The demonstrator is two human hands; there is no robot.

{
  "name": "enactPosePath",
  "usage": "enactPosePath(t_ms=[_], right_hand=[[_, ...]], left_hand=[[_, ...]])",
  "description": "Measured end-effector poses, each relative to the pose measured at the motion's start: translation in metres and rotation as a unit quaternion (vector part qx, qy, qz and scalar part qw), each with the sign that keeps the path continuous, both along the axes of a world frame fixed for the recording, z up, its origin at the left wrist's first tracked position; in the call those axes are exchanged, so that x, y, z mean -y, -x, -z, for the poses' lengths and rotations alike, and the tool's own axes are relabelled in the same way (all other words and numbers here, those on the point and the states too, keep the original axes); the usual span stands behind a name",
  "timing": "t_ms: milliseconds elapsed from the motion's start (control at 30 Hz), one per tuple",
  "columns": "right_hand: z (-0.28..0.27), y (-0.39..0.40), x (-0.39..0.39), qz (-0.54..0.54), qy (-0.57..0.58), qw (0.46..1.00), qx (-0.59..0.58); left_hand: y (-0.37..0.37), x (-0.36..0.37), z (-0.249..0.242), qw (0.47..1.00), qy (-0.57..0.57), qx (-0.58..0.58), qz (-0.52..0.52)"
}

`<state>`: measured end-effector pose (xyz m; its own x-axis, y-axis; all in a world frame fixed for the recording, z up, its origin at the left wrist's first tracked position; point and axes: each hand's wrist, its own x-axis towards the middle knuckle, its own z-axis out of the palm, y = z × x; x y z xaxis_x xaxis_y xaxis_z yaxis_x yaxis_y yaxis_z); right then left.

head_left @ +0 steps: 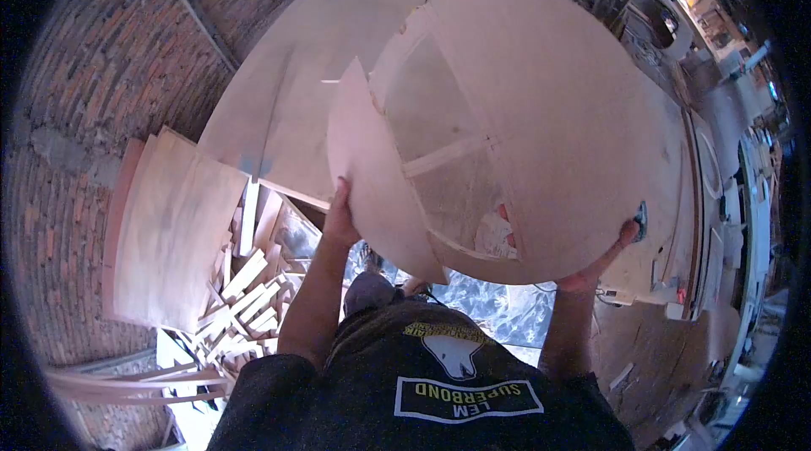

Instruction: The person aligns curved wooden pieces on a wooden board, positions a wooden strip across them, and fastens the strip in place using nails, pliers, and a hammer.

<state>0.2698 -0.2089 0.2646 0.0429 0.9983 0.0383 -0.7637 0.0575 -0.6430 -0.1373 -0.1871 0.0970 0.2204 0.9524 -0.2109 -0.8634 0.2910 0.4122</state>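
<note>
Holding a curved plywood shell [541, 113] up at chest height w/ both hands: left hand [340, 213] clamped on its pale smooth left panel edge, right hand [604, 261] gripping the rounded rim. Inner wood ribs [443, 155] visible. Scrap timber offcuts [245, 290] below left, rough brick wall [93, 71] behind.

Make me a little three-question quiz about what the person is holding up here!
1. True or false: both hands hold the round wooden frame.
2. Which hand grips the loose curved panel at the frame's edge? A) left hand B) right hand
3. What lies heaped on the floor beside the leaning plywood sheets?

Key: 1. True. 2. A. 3. A pile of wood offcuts.
</note>
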Motion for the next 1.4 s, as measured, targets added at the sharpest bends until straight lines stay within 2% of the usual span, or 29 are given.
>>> enactPosePath(t_ms=[100, 133, 200, 300, 400, 500, 600, 700, 800, 900, 933, 1000, 1033, 1067, 1133, 1200, 1267, 1333, 1367, 1400], right_hand=[[0.052, -0.005, -0.014, 0.004, -0.028, 0.999, -0.028], [0.068, -0.005, -0.019, -0.003, -0.027, 0.999, -0.034], [0.094, -0.002, -0.025, -0.032, -0.004, 0.999, -0.04], [0.13, -0.002, -0.033, -0.13, 0.094, 0.987, -0.026], [0.225, -0.03, -0.029, -0.181, 0.211, 0.959, 0.049], [0.189, 0.048, -0.021, -0.054, 0.287, 0.953, 0.077], [0.214, 0.058, -0.005, -0.033, 0.335, 0.937, 0.098], [0.263, 0.04, 0.009, -0.024, 0.338, 0.939, 0.061], [0.257, 0.042, 0.005, 0.004, 0.366, 0.927, 0.08], [0.256, 0.037, 0.0, 0.009, 0.393, 0.913, 0.105], [0.252, 0.039, -0.004, 0.023, 0.408, 0.904, 0.124], [0.293, 0.014, -0.001, 0.011, 0.418, 0.904, 0.086], [0.297, 0.012, -0.002, 0.003, 0.422, 0.904, 0.067], [0.299, 0.01, -0.001, 0.021, 0.431, 0.896, 0.106], [0.26, 0.035, -0.018, 0.052, 0.446, 0.875, 0.181], [0.244, 0.044, -0.028, 0.068, 0.463, 0.847, 0.252], [0.244, 0.042, -0.032, 0.078, 0.471, 0.827, 0.298], [0.252, 0.041, -0.04, 0.079, 0.467, 0.821, 0.319], [0.25, 0.044, -0.043, 0.092, 0.466, 0.813, 0.336], [0.242, 0.047, -0.044, 0.104, 0.464, 0.805, 0.354]], left_hand=[[0.039, -0.009, 0.014, 0.996, -0.023, -0.081, -0.034], [0.054, -0.015, 0.016, 0.999, -0.009, -0.028, -0.025], [0.08, -0.027, 0.02, 0.995, 0.022, -0.086, -0.038], [0.106, -0.049, 0.007, 0.988, 0.049, -0.139, -0.039], [0.141, -0.078, 0.016, 0.978, 0.077, -0.192, 0.006], [0.16, -0.106, 0.045, 0.96, 0.129, -0.247, 0.018], [0.157, -0.128, 0.048, 0.949, 0.13, -0.279, 0.066], [0.156, -0.143, 0.062, 0.924, 0.119, -0.342, 0.127], [0.137, -0.153, 0.034, 0.902, 0.155, -0.379, 0.136], [0.134, -0.169, 0.057, 0.881, 0.183, -0.406, 0.159], [0.134, -0.171, 0.061, 0.886, 0.176, -0.399, 0.157], [0.133, -0.175, 0.067, 0.895, 0.162, -0.386, 0.151], [0.133, -0.18, 0.075, 0.896, 0.157, -0.394, 0.133], [0.134, -0.187, 0.081, 0.896, 0.151, -0.402, 0.114], [0.136, -0.199, 0.096, 0.894, 0.157, -0.417, 0.056], [0.137, -0.21, 0.107, 0.885, 0.177, -0.43, -0.019], [0.141, -0.211, 0.132, 0.882, 0.093, -0.461, -0.031], [0.146, -0.209, 0.162, 0.835, 0.0, -0.55, -0.022], [0.148, -0.208, 0.178, 0.785, -0.049, -0.618, -0.004], [0.145, -0.205, 0.173, 0.753, -0.037, -0.657, 0.001]])
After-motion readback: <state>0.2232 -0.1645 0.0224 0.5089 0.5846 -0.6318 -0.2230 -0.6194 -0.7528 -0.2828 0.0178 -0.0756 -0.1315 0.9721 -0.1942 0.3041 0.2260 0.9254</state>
